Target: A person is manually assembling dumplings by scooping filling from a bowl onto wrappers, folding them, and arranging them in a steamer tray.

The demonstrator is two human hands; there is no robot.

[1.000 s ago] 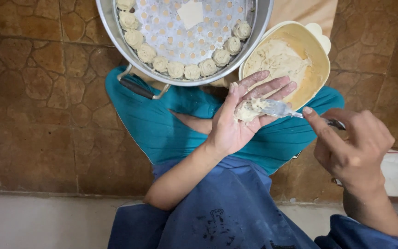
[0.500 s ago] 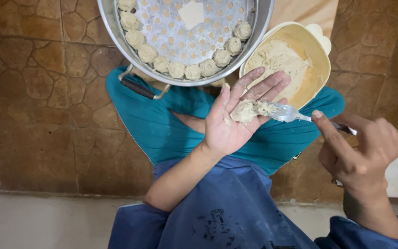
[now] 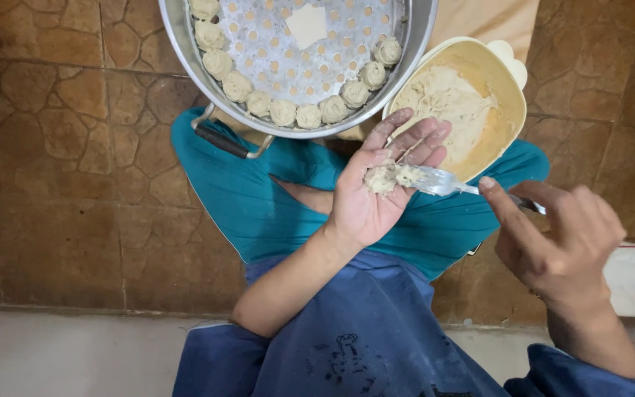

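We are filling: our left hand (image 3: 365, 202) lies palm up and open, a lump of filling (image 3: 387, 176) on its fingers, the bowl (image 3: 512, 110) just beyond. Our right hand (image 3: 553, 246) is closed on a spoon (image 3: 442, 181) whose tip touches the lump. Next, we judge, the palm must fold gently around it. The steamer (image 3: 185, 51) sits beyond the left grip.

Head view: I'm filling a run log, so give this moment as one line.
left hand: open, cupping pale filling lump | right hand: grip on metal spoon touching lump | yellow plastic bowl behind
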